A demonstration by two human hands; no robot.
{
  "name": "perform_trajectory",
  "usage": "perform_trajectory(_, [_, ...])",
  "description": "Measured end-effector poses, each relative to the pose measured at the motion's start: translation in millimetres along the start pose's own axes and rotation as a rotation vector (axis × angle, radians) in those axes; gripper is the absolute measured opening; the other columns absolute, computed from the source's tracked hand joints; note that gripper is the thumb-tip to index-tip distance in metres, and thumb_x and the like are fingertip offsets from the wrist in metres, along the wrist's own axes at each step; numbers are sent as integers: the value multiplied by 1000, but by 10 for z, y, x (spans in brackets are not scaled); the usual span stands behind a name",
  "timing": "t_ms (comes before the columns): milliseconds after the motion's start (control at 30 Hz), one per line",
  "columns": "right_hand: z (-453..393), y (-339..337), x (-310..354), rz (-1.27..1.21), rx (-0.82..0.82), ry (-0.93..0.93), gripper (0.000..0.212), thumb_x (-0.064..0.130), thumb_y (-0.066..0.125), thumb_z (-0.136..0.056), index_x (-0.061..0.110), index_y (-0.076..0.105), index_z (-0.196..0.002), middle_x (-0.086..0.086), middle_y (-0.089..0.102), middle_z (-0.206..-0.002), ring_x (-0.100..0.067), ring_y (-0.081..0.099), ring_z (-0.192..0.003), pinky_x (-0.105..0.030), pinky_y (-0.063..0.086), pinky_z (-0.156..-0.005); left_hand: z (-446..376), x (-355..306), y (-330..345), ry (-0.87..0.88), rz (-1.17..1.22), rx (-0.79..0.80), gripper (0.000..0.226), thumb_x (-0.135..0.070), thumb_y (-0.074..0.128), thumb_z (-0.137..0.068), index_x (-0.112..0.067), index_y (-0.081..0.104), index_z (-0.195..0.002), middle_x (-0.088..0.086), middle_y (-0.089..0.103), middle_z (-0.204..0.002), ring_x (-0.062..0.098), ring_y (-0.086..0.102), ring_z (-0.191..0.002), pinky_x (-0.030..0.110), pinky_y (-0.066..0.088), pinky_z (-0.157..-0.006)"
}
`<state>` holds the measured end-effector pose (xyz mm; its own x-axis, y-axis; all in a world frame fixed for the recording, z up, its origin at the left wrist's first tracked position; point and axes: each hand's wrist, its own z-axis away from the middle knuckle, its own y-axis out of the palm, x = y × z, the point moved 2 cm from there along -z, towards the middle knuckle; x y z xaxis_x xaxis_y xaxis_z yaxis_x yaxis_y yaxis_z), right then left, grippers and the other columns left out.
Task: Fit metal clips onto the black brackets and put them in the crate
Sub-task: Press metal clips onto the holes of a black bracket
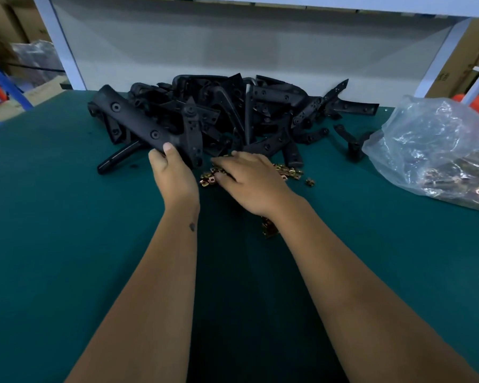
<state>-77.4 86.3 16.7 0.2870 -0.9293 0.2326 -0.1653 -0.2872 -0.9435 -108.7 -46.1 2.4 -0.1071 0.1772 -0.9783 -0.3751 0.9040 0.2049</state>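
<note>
Bracket in your grip: a long black plastic bracket point(138, 121) with round recessed holes along its flat face; it slanted from far left down to the near right.
Left hand: your left hand point(174, 172) gripped that bracket at its near end, thumb over the top face and fingers curled underneath.
Bracket pile: a heap of black angled plastic brackets point(244, 111) lay on the far side of the green table mat point(53, 230), just beyond both hands; the held bracket rested against its left edge.
Clips: a small scatter of brass-coloured metal clips point(285, 171) lay on the mat at the near edge of the pile, directly under and to the right of your right hand.
Right hand: your right hand point(249, 181) lay palm down on the clips with fingers spread and fairly straight; whether it had pinched one, you could not tell.
Hands together: they sat close, side by side, not touching.
Bag: a crumpled clear plastic bag point(437, 150) holding more clips lay at the far right, well apart from your hands.
</note>
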Motion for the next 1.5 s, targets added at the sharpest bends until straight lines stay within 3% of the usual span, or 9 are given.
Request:
perform_trajectory(267, [-155, -185, -477, 480, -9, 5, 55, 51, 16, -103, 26, 52, -137, 3, 55, -130, -23, 36, -128, -42, 19, -107, -185, 47, 150, 4, -76, 177, 21, -32, 35, -105, -28, 46, -88, -7, 52, -93, 17, 53, -92, 49, 51, -97])
perform_trajectory(467, [-40, -425, -1095, 480, 139, 515, 53, 48, 20, -104, 26, 48, -143, -1, 28, -159, -30, 8, -148, -54, 1, -117, -252, 96, 260, 73, -159, 215, 26, -32, 32, -106, -27, 37, -81, -8, 37, -76, 10, 32, -65, 28, 33, -62])
perform_trajectory(667, [-50, -350, -936, 555, -252, 450, 27, 19, 56, -89, 18, 70, -113, -10, 40, -151, -40, 17, -144, -54, 6, -115, -281, 133, 385, 62, -193, 383, 18, -31, 33, -106, -18, 41, -97, -1, 42, -91, 14, 42, -85, 35, 41, -76])
perform_trajectory(767, [-101, -238, -812, 381, -303, 364, 27, 16, 49, -91, 13, 71, -106, -9, 64, -107, -31, 50, -109, -38, 35, -88, -281, 167, 405, 76, -224, 414, 20, -32, 34, -106, -17, 41, -96, 3, 42, -94, 15, 41, -83, 33, 39, -72])
perform_trajectory(867, [-112, -124, -711, 221, -333, 345, 26, 26, 46, -94, 11, 66, -102, -9, 67, -92, -31, 56, -95, -36, 33, -75, -281, 178, 420, 89, -259, 401, 25, -33, 34, -106, -20, 37, -85, -5, 35, -77, 5, 35, -61, 17, 33, -55])
perform_trajectory(967, [-101, 2, -682, 91, -195, 381, 41, 42, 37, -100, 16, 56, -124, -8, 64, -118, -30, 52, -116, -41, 32, -95, -267, 174, 463, 74, -396, 459, 24, -35, 33, -106, -15, 40, -94, -3, 36, -80, 9, 35, -66, 26, 30, -59])
perform_trajectory(1133, [-14, 146, -588, 58, 139, 306, 57, 40, 20, -103, 23, 15, -157, 0, 18, -164, -17, 9, -151, -47, -10, -120, -140, 145, 493, 142, -649, 565, 30, -38, 29, -107, -15, 32, -88, 0, 37, -79, 16, 35, -69, 34, 28, -62])
perform_trajectory(1333, [96, 178, -302, -99, 113, 306, 57, 32, 35, -95, 19, 35, -150, -7, 36, -155, -25, 26, -144, -40, 18, -119, 119, 100, 492, 241, -737, 441, 26, -35, 29, -107, -12, 35, -98, -2, 43, -78, 14, 40, -66, 37, 25, -60])
perform_trajectory(1500, [315, -58, -260, -910, -348, 503, 28, 19, 54, -90, 26, 72, -110, 18, 72, -104, -1, 64, -92, -23, 49, -71, 270, 83, 390, 79, -341, 204, 24, -33, 32, -106, -15, 39, -93, -6, 42, -75, 10, 38, -62, 31, 32, -56])
